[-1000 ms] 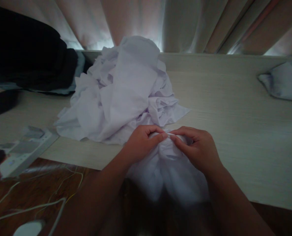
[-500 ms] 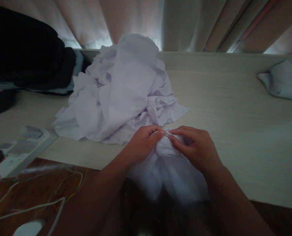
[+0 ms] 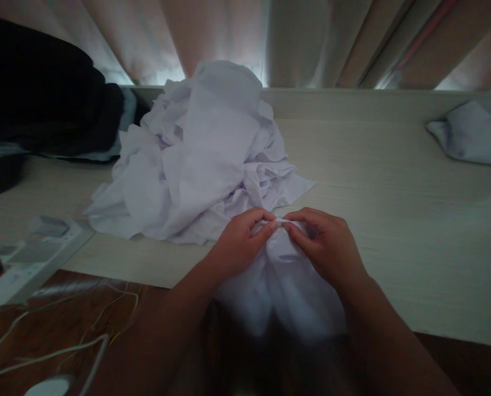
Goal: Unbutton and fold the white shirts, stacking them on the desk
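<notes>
A piece of white cloth (image 3: 284, 280) hangs from my two hands at the near edge of the pale table and droops below it. My left hand (image 3: 247, 236) pinches its upper edge between thumb and forefinger. Close beside it, my right hand (image 3: 326, 242) pinches the same edge, fingertips almost meeting the left ones. What kind of garment or fabric it is, I cannot tell. Just beyond my hands lies a large crumpled heap of white cloth (image 3: 216, 148).
A black bag-like bundle (image 3: 43, 93) sits at the back left. A white power strip (image 3: 43, 258) with plugs is on the left edge, with cables (image 3: 72, 346) below. A folded pale cloth (image 3: 474, 135) lies far right on the table (image 3: 394, 220). Curtains (image 3: 311, 44) hang behind.
My right fingertips have shifted slightly left along the cloth's edge, nearer the left ones. The whole view has moved a little; the heap stays where it was.
</notes>
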Motion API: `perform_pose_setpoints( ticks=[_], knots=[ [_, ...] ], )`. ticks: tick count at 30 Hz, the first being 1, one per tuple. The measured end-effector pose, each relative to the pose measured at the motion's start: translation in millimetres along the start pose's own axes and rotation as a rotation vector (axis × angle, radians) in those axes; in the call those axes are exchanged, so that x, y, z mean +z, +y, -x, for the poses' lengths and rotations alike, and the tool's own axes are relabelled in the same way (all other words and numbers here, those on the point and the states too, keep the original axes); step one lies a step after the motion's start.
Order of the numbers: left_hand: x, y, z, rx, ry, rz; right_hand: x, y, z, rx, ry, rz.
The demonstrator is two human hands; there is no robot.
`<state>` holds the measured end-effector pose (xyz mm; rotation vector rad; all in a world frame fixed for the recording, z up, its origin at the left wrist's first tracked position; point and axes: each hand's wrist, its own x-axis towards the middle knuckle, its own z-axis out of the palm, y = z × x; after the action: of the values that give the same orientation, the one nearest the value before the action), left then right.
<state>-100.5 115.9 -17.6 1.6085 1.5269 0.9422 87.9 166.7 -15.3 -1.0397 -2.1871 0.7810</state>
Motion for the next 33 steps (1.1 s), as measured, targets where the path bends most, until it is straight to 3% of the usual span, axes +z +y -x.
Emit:
perform_pose_setpoints(
  ticks=[6, 10, 14, 23, 33],
  knots=[
    [-0.2, -1.4, -2.8, 0.079, -0.004, 0.012, 0.6, 1.4, -0.4, 0.064, -0.012, -0.122],
    [2.0, 0.4, -2.7, 0.064, -0.013, 0.090, -3.4, 4.4, -2.5, 0.235, -0.070, -0.338],
    [0.1, 2.0, -0.7, 0.040, -0.032, 0.095, -7.0, 9.3, -2.4, 0.308, -0.138, -0.586],
    [-6.5, -1.6, -2.3, 0.069, -0.228, 0.225, -3.1, 7.4, 0.6, 0.459, -0.315, -1.080],
    [-6.4, -5.1, -1.7, -0.077, -0.295, 0.398, -2.6, 4.3, 3.2, 0.415, -0.268, -1.171]
  ],
)
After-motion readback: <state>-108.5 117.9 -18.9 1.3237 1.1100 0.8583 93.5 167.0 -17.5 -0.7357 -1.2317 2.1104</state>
